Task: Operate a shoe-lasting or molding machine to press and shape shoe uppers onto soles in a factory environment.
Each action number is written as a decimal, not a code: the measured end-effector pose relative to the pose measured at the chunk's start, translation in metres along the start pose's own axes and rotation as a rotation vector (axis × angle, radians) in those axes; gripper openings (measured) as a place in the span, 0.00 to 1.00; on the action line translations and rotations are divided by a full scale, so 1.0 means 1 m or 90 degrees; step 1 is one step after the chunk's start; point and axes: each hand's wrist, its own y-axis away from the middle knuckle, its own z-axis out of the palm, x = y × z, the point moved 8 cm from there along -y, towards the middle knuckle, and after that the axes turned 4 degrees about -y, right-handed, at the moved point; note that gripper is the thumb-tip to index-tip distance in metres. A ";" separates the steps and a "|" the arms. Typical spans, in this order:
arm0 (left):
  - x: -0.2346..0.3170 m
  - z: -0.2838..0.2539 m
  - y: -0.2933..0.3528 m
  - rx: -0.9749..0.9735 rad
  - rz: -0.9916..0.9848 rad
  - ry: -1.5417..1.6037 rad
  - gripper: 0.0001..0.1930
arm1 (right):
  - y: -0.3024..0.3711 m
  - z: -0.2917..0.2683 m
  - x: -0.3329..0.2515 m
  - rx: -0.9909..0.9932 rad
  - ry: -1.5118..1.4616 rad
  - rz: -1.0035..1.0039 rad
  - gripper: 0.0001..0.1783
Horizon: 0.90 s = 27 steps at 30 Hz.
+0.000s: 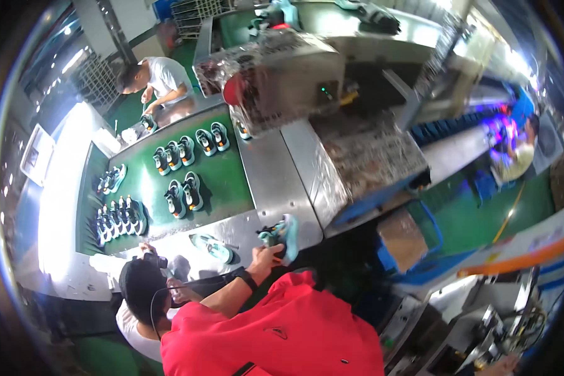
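My left hand (266,260), with a black band at the wrist, reaches out from my red sleeve. Its fingers are closed on a light-teal and black sports shoe (287,238), which is tilted up over the metal edge of the work line. A pale teal shoe part or sole (212,248) lies on the white surface to the left of that hand. My right hand does not show; my red top (276,332) fills the lower middle.
Several shoes (183,194) stand in pairs and rows on the green belt (222,172). A co-worker (145,294) in white sits close at left; another (166,81) handles a shoe at the far side. A film-wrapped machine (282,81) stands ahead, a blue-framed bin (404,238) at right.
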 end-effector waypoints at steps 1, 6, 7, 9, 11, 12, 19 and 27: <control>0.003 -0.020 -0.029 0.060 -0.009 0.002 0.12 | -0.011 0.058 -0.042 -0.081 -0.086 -0.129 0.17; 0.085 -0.094 -0.140 0.252 0.138 -0.057 0.14 | 0.064 0.187 -0.520 -0.384 -0.372 -0.234 0.20; 0.099 -0.107 -0.165 0.285 0.196 -0.090 0.15 | 0.075 0.195 -0.601 -0.355 -0.374 -0.377 0.23; 0.129 -0.111 -0.191 0.323 0.325 -0.148 0.22 | 0.119 0.195 -0.757 -0.245 -0.307 -0.748 0.26; 0.105 -0.148 -0.238 0.435 0.344 -0.300 0.31 | 0.174 0.216 -0.881 -0.268 -0.298 -0.968 0.30; 0.120 -0.130 -0.245 0.397 0.302 -0.349 0.33 | 0.192 0.229 -0.925 -0.302 -0.325 -1.007 0.32; 0.137 -0.119 -0.279 0.432 0.191 -0.311 0.36 | 0.266 0.395 -1.181 -0.682 -0.440 -0.883 0.33; 0.153 -0.189 -0.242 0.585 0.217 -0.292 0.29 | 0.297 0.475 -1.270 -0.685 -0.240 -0.982 0.39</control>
